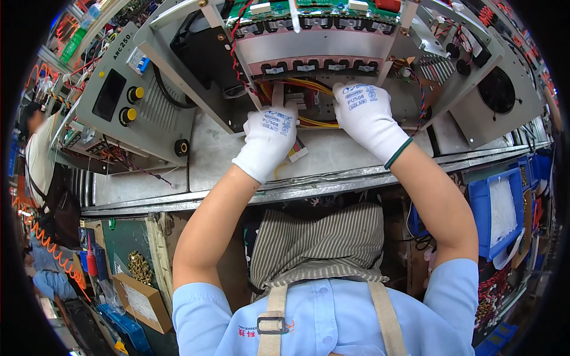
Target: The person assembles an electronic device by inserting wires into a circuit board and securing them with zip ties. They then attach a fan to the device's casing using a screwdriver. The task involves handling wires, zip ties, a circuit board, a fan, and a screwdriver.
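Note:
Both hands wear white knitted gloves with blue print and reach into the open front of a metal machine chassis (309,54). My left hand (272,132) is at the lower opening, one finger stretched inward beside yellow wires (309,84); its other fingers are partly hidden. Bent over the right part of the opening, my right hand (365,115) has its fingers curled down by the same wires. Its fingertips are out of sight, so what they grip cannot be seen. A small white label with coloured stripes (298,151) hangs or lies just below, between the hands.
A grey welding machine (127,98) with yellow knobs stands at the left. At the right, a panel with a round fan (496,97) leans by the chassis. The metal bench edge (309,191) runs before me. Below are a blue bin (496,207) and a cardboard box (142,302).

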Demonstrator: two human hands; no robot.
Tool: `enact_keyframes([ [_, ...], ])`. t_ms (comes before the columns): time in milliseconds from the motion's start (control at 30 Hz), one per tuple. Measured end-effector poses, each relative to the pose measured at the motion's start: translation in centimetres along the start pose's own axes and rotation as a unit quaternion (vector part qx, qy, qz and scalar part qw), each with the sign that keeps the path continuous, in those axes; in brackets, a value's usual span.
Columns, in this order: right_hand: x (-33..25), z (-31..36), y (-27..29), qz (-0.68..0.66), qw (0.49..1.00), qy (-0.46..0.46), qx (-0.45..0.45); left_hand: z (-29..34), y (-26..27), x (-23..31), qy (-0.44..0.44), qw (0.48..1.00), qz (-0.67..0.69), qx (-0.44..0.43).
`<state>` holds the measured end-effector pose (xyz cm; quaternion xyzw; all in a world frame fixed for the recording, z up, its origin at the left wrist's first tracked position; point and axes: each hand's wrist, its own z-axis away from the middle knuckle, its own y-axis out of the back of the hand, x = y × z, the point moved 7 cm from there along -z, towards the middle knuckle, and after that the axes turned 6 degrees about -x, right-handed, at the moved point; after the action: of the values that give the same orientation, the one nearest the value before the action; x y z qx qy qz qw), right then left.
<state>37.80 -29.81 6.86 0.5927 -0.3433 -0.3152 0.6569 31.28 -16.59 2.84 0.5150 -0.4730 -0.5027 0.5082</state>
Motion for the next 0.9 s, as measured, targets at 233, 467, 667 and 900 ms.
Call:
enact_keyframes([
  [233, -3.3, -0.1, -4.3, -0.622, 0.74, 0.115, -0.227, 1.8, 2.0, -1.8, -0.028, 0.979, 0.102, 0.176],
  [467, -3.1, -2.6, -1.5, -0.274, 0.909, 0.139, 0.283, 3.3, 1.6, -2.2, -0.065, 0.977, 0.098, 0.179],
  [667, -1.4, -3.6, -3.5, -0.505, 0.859, 0.076, 0.045, 1.5, 2.8, -2.0, -0.11, 0.979, 0.103, 0.136],
  [900, -3.2, -4.1, -3.0, -0.181, 0.956, 0.074, 0.218, 1.5, 3.5, -2.4, -0.138, 0.989, 0.044, 0.027],
])
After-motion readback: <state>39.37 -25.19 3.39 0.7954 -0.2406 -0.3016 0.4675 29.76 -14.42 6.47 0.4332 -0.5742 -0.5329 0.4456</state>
